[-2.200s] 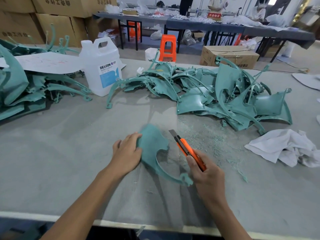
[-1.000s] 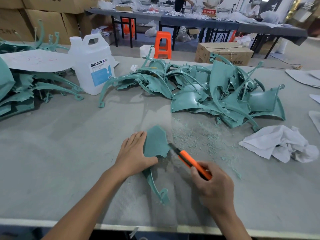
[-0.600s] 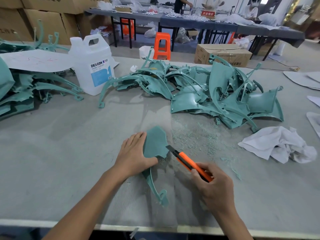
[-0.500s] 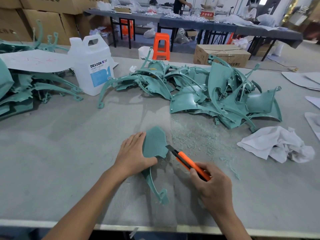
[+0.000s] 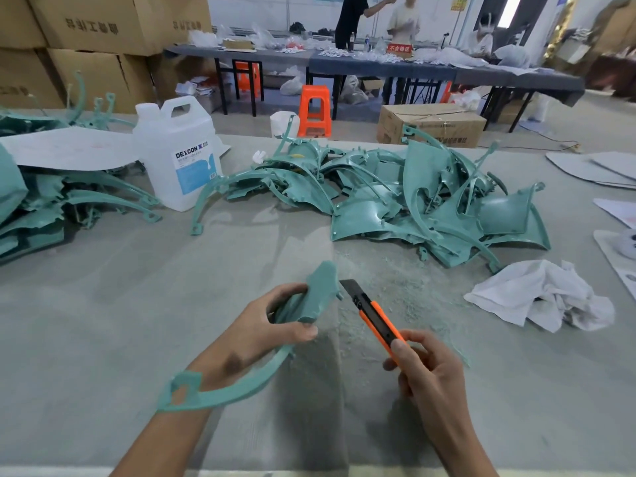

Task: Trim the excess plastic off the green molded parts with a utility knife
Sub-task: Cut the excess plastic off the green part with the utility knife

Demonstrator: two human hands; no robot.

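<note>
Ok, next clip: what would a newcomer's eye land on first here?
The orange utility knife in the right hand, blade out, close to the green part that the left hand grips, near the front of the table. Behind them sprawls a big tangled pile of green parts, with a white jug to its left.

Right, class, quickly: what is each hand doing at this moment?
Left hand: closed, holding the green molded part off the table.
Right hand: closed, holding the orange utility knife, blade out beside the part.
</note>
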